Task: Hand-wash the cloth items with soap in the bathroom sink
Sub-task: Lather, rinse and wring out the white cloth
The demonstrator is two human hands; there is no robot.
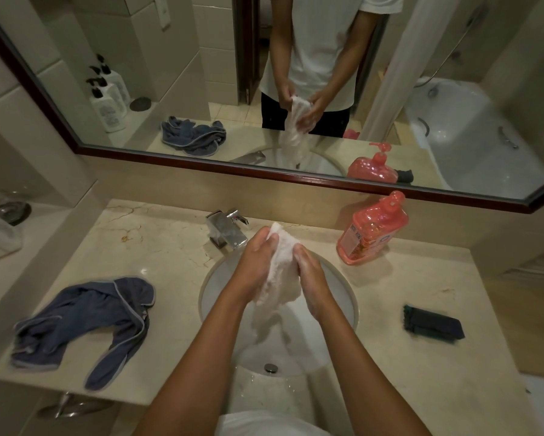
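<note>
While scrubbing, keep the white cloth (280,269) pinched between both palms as now: left hand (258,256) curled round its upper edge, right hand (310,272) pressed against the other side with fingers wrapped in. Held above the sink (343,287), lower end trailing down toward the basin, not touching the drain as far as can be told. Best rubbed fold against fold, shifting the grip bit by bit so every part gets worked, and kept over the bowl so drips fall inside. Tap (228,229) just behind the hands, no water seen running. Pink soap bottle (371,231) upright on the counter (157,234) to the right, near enough for another pump if lather thins. Blue garment (85,322) heaped on the left, dark folded cloth (432,324) lying on the right, both probably not yet washed.
</note>
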